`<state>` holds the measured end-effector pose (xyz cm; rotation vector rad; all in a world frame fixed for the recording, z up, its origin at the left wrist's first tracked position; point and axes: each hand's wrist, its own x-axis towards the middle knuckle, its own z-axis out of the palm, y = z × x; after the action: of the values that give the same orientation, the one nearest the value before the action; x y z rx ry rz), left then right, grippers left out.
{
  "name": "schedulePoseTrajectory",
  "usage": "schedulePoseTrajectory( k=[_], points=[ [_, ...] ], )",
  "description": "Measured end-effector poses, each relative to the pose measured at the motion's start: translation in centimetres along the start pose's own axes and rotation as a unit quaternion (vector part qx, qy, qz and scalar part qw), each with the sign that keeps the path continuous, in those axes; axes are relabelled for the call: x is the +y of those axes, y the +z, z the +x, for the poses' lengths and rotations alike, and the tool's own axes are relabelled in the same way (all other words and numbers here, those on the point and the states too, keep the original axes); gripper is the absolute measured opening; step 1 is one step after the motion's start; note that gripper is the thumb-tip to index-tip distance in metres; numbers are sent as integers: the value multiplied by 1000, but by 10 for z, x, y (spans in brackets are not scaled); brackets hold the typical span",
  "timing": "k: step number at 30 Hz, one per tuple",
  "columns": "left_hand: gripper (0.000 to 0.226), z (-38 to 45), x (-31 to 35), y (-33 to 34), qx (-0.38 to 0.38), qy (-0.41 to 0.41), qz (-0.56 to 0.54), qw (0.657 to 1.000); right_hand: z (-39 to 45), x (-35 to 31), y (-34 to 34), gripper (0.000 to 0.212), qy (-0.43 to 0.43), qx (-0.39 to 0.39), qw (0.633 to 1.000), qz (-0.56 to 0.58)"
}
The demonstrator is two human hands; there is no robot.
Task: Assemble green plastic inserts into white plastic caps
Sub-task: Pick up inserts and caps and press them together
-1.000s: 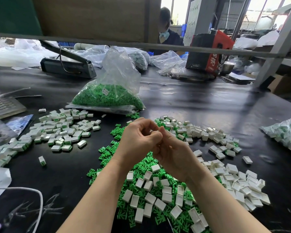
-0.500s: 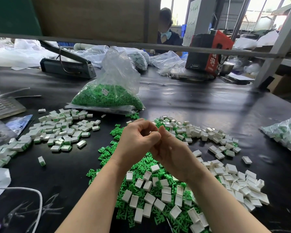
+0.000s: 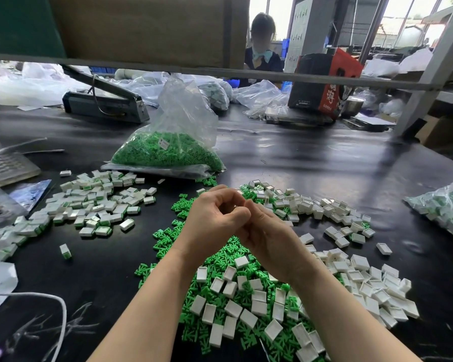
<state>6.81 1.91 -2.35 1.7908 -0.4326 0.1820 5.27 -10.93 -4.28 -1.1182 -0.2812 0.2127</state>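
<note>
Green inserts (image 3: 221, 259) and white caps (image 3: 256, 307) lie heaped on the counter (image 3: 311, 163); left hand (image 3: 213, 222) and right hand (image 3: 268, 235) meet above, fingers curled, their grip's contents seemingly hidden.

Two hands (left hand (image 3: 215, 226), right hand (image 3: 268, 235)), one clear bag of green inserts (image 3: 168, 152), one bag of finished pieces at right edge (image 3: 445, 207), one red-black carton (image 3: 324, 82), one heat sealer (image 3: 105, 103), loose white caps (image 3: 364, 288) and assembled caps (image 3: 94, 205) too many to count.

Factory assembly bench: heaped white caps (image 3: 361, 280), bagged green inserts (image 3: 165, 152), heat sealer (image 3: 105, 105).
</note>
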Motion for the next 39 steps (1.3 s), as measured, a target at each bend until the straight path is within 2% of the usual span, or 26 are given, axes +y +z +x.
schedulePoseTrajectory(
  k=[13, 18, 26, 36, 39],
  points=[
    [14, 0, -2, 0, -4, 0, -3, 1000, 0, 3, -3, 42, -2, -13, 1000, -24],
    [12, 1, -2, 2, -4, -17, -28, 999, 0, 2, -3, 49, 20, -23, 999, -13],
    [10, 0, 0, 2, -18, -6, -15, 1000, -1, 0, 2, 38, 11, 8, 1000, -27],
    [12, 0, 1, 0, -13, 3, 2, 1000, 0, 1, -5, 44, 21, -15, 999, 40],
    [13, 1, -2, 0, -23, -3, 5, 1000, 2, 1, -6, 52, 34, -3, 999, 39]
  ],
)
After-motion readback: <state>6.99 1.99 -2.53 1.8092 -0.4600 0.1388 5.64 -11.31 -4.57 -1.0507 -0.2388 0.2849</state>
